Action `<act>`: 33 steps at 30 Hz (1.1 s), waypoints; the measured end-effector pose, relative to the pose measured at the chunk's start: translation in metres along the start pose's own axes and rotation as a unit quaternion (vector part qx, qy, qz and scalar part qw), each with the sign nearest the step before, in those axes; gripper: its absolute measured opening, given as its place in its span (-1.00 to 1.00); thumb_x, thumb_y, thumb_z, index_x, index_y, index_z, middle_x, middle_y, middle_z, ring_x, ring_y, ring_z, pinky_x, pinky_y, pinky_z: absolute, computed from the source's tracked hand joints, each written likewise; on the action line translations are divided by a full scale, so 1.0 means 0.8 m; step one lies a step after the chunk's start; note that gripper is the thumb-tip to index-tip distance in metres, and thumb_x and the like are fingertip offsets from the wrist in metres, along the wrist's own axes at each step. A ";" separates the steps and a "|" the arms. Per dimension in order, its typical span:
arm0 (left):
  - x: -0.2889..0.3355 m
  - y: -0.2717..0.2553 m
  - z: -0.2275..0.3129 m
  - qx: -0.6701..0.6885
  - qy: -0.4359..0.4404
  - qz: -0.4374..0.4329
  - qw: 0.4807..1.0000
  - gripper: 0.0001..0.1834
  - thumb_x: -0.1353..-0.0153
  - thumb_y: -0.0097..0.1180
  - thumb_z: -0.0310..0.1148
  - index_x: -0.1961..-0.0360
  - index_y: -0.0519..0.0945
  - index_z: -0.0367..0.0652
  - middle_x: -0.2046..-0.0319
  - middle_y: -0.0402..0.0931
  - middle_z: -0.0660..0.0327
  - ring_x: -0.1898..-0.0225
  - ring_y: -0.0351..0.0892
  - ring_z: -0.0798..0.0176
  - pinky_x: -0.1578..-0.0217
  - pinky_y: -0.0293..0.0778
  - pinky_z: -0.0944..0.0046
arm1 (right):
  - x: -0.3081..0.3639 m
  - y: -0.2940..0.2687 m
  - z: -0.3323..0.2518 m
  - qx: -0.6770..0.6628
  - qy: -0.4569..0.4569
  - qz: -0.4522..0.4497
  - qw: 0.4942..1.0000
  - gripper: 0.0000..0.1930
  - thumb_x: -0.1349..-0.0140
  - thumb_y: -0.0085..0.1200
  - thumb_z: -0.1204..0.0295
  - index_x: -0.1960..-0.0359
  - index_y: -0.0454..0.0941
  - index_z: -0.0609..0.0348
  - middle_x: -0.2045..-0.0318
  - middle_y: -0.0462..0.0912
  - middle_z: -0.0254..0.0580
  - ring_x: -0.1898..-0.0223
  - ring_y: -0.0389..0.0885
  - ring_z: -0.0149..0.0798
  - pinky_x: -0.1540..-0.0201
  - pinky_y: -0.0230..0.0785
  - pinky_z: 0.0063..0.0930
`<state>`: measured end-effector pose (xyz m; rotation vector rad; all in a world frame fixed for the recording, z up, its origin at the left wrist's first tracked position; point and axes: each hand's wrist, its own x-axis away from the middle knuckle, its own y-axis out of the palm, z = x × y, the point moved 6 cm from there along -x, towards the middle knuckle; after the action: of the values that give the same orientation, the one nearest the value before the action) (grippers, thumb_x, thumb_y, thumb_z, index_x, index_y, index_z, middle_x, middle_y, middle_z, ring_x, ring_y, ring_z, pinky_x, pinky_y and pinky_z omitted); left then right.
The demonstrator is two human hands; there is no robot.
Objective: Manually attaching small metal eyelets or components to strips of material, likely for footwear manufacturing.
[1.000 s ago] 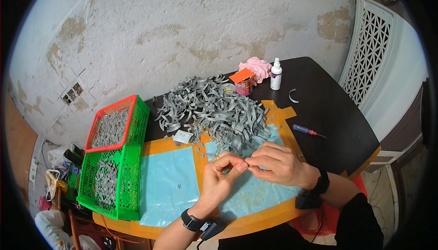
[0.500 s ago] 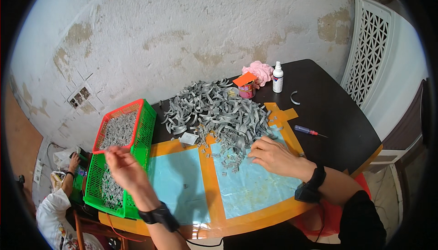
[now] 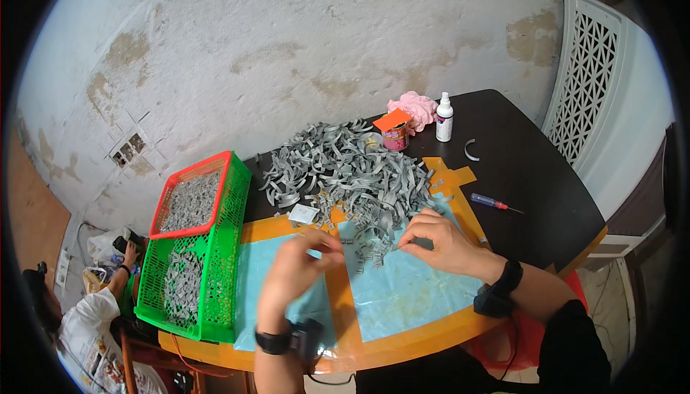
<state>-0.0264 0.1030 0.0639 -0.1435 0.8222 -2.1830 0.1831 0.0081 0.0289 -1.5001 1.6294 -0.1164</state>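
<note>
My left hand (image 3: 296,268) is over the blue sheet (image 3: 410,300), its thumb and forefinger brought together in a pinch. Whatever sits between those fingertips, if anything, is too small to make out. To its right, my right hand (image 3: 449,247) pinches at the near edge of a scatter of small grey pieces (image 3: 374,254); the fingertips close on something too tiny to name. Behind both hands rises a big heap of grey curved strips (image 3: 345,168). A small white packet (image 3: 302,214) lies at the heap's near left edge.
At left, a red basket (image 3: 223,200) of small grey pieces rests on a green basket (image 3: 228,286) also holding them. Beyond the heap stand a tin (image 3: 394,137), pink cloth (image 3: 413,109) and white spray bottle (image 3: 444,121). A screwdriver (image 3: 489,201) lies right. A person (image 3: 90,322) sits far left.
My left hand has come from beside the green basket rightward to over the blue sheet. My right hand has stayed near the small grey pieces, its fingers now in a pinch. The view has shifted slightly.
</note>
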 end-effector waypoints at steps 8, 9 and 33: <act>-0.001 0.074 -0.012 -0.189 -0.011 -0.109 0.976 -0.84 0.04 0.27 -0.47 0.38 0.59 -0.21 0.41 0.60 0.10 0.34 0.62 0.12 0.30 0.49 0.25 | 0.014 0.016 0.027 -0.238 0.140 -0.037 0.960 -0.88 -0.14 0.19 0.46 0.32 0.59 0.22 0.37 0.63 -0.32 0.27 0.54 -0.46 0.22 0.41 -0.51; -0.001 0.074 -0.009 -0.202 -0.020 -0.107 0.973 -0.84 0.04 0.26 -0.48 0.38 0.59 -0.20 0.41 0.60 0.10 0.35 0.61 0.10 0.30 0.48 0.25 | 0.014 0.016 0.028 -0.259 0.148 -0.045 0.953 -0.87 -0.16 0.18 0.46 0.29 0.59 0.23 0.35 0.63 -0.32 0.26 0.54 -0.47 0.22 0.41 -0.53; -0.004 0.113 -0.009 0.523 -0.136 -0.133 0.831 -0.81 -0.26 0.11 -0.43 0.12 0.56 -0.20 0.30 0.60 0.22 0.22 0.64 0.31 0.22 0.56 0.41 | 0.013 0.013 -0.002 -0.415 0.209 -0.115 0.878 -0.81 -0.25 0.12 0.41 0.24 0.53 0.31 0.37 0.57 -0.33 0.43 0.50 -0.50 0.34 0.38 -0.61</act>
<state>0.0310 0.0653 0.0044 -0.0052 -0.6459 -2.4824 0.1757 0.0017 0.0178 -2.4610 1.9544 0.1683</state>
